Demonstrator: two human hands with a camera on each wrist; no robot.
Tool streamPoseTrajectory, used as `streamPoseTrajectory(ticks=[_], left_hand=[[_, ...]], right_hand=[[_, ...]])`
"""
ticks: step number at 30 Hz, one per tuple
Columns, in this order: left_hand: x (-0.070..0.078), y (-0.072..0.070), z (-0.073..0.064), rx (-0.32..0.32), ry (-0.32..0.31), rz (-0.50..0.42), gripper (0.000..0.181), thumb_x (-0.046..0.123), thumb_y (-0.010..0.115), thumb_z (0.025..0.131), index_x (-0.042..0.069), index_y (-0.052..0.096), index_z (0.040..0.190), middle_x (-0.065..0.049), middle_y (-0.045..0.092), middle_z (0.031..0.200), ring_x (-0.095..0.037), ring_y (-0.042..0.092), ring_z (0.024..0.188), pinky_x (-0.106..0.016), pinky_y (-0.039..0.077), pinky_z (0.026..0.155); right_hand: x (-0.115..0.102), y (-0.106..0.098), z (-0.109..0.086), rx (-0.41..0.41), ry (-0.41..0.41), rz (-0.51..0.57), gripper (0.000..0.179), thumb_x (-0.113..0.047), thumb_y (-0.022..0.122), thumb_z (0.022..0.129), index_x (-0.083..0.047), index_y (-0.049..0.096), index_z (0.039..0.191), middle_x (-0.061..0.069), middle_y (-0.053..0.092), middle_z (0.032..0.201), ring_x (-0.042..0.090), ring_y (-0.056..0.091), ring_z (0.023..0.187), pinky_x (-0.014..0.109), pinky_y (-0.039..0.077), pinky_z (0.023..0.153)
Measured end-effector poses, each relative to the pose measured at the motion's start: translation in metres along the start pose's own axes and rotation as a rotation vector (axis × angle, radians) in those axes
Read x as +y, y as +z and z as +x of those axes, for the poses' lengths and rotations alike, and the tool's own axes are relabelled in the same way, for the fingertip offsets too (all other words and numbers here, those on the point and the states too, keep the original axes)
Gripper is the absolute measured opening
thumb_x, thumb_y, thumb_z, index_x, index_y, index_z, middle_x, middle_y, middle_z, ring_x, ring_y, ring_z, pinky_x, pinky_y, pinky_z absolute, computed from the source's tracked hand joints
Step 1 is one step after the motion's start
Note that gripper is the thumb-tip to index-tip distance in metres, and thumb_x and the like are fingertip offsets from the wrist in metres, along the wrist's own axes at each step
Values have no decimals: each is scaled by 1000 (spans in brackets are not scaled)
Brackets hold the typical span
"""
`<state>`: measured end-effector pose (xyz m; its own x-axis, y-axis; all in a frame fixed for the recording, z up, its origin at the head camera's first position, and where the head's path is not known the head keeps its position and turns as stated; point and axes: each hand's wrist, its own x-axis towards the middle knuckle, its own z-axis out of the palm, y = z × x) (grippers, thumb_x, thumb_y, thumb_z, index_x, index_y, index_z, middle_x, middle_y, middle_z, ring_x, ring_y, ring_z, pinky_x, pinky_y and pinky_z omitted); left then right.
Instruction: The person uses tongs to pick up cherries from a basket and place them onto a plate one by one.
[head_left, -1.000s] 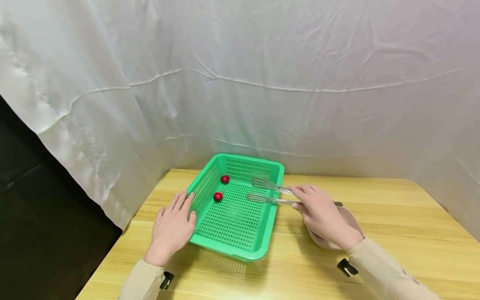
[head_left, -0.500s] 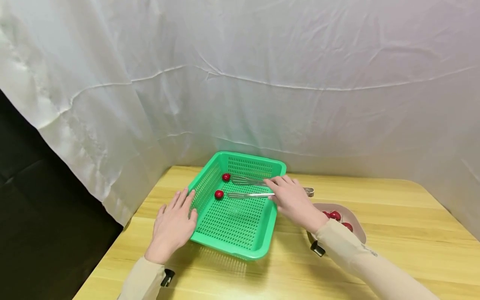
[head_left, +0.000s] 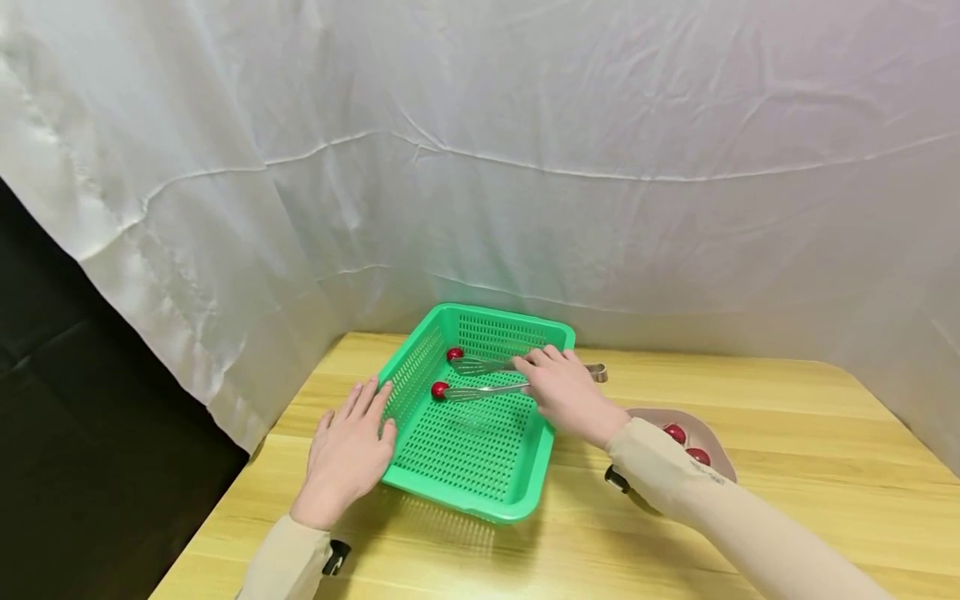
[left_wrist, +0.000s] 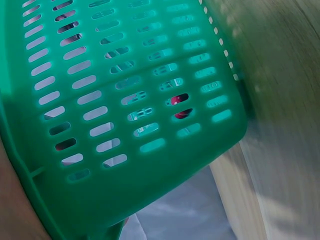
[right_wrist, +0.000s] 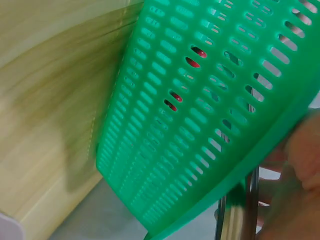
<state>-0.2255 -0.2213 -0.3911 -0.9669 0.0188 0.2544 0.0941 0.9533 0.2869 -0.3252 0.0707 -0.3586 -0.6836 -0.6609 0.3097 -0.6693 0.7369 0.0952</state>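
Note:
My left hand (head_left: 348, 458) rests with extended fingers on the left rim of a green perforated plastic basket (head_left: 491, 510). The right hand (head_left: 570, 396) grips metal tongs (head_left: 476, 392) reaching over the basket's right side. Their two arms stand apart inside it. Two shiny red balls, perhaps small fruit, lie in the basket: a nearer red ball (head_left: 439, 390), at the lower tong tip, and a farther red ball (head_left: 454, 354), close by the upper tip. Whether the tips touch them I cannot tell. In the right wrist view, fingers (right_wrist: 270, 197) wrap the tongs beyond the basket wall (right_wrist: 200, 120).
A pinkish dish (head_left: 722, 467) with red balls (head_left: 699, 456) stands right of the basket, partly hidden by my right forearm. Beneath everything is a wooden table (head_left: 810, 417). A pale curtain (head_left: 600, 233) hangs behind it, and a dark area (head_left: 90, 433) borders its left.
My right hand has moved left with the tongs, bringing their tips from the basket's right side to the red balls. The dish has come into view. The left hand has stayed put.

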Motion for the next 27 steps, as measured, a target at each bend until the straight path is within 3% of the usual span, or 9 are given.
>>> streamPoseTrajectory(ticks=[5,12,27], left_hand=[[0,0,0,7,-5,3,55,30,36,103,12,33,155,-11,25,160,-35,19,147,-67,17,110],[1,1,-1,8,1,7,55,29,37,103,12,33,155,-11,25,160,-34,20,146,-67,17,110],[2,3,0,17,9,11,54,30,37,103,12,34,154,-10,26,160,-34,22,146,-68,19,109]], right_hand=[[-4,5,13,-23,-41,-30,45,-18,69,93,-5,59,135,10,63,121,28,55,106,39,44,78],[-7,15,24,-66,-47,-29,44,-19,67,94,-3,58,135,11,63,121,29,55,110,42,46,84],[-12,33,37,-5,-83,-75,34,-16,68,93,-5,65,124,12,65,112,30,56,101,39,43,75]])
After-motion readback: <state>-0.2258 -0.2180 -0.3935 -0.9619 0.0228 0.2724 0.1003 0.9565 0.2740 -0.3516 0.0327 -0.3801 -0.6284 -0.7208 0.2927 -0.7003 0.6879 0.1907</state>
